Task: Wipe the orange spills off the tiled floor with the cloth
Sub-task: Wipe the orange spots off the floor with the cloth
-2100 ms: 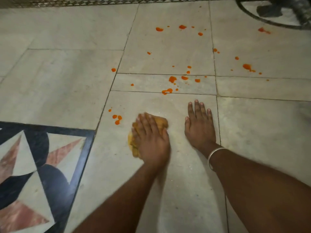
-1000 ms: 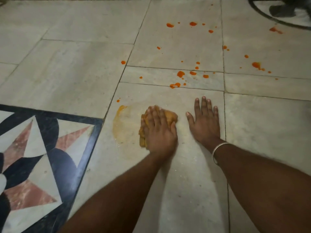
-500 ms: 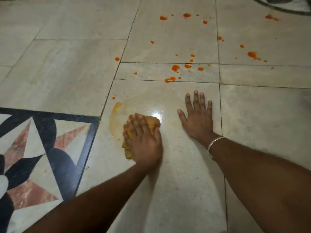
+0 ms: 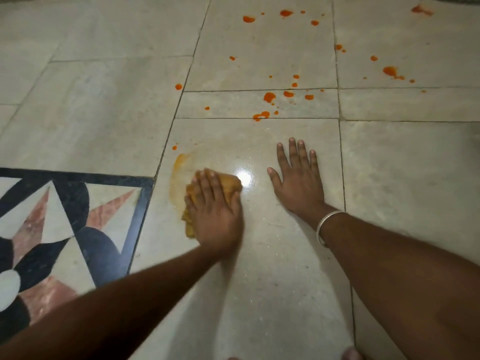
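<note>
My left hand (image 4: 215,211) presses a crumpled yellow-orange cloth (image 4: 228,183) flat on the pale tiled floor (image 4: 259,294); most of the cloth is hidden under the palm. A faint orange smear (image 4: 178,172) curves just left of the cloth, with one small drop (image 4: 174,147) above it. My right hand (image 4: 298,178) lies flat on the same tile, fingers spread, holding nothing. Orange spills sit farther ahead: a cluster (image 4: 268,97) on the narrow tile, drops (image 4: 248,18) on the far tile, and blotches (image 4: 389,70) at the right.
A black-bordered inlay panel (image 4: 65,224) with pink and black shapes fills the lower left. A wet glare spot (image 4: 244,178) shines beside the cloth. A silver bangle (image 4: 324,224) is on my right wrist. Grout lines cross the floor.
The cloth swept left over the orange drops near the inlay, turning them into a smear, then back and forth. The wiped tile now shines wet. My right hand stayed planted.
</note>
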